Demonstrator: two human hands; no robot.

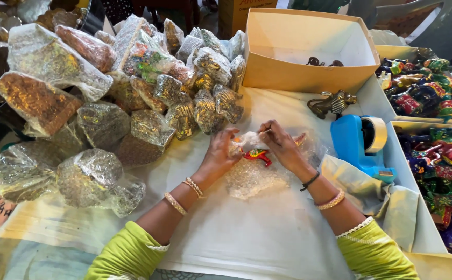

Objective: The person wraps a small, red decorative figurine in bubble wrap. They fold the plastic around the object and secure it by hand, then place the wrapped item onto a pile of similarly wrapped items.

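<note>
Surface: white cloth [246,233] spread over a work table, crowded on three sides.
Left hand [220,153]: fingers curled, pinching the near edge of the bubble wrap [249,176]; bangles on the wrist.
Right hand [283,145]: fingers bent and closed on the wrap's upper edge, pressing it over the figurine; dark thread and a bangle on the wrist.
Held thing: small painted figurine [257,154], red with green and yellow, lying between both hands at the cloth's centre; mostly covered by wrap and fingers, so its shape is hard to make out.
Just right: blue tape dispenser [358,142] with a pale roll, standing on the cloth.
Beyond it: dark metal animal figure [332,102], unwrapped, beside the open tan cardboard box [309,78]; two small dark items inside are too small to tell.
Right edge: trays of painted figurines [438,155], blue, green and red, cut off by the frame.
Left: heap of wrapped bundles [107,103], contents blurred by the plastic.
Sleeves: lime green, cut off at the bottom.
</note>
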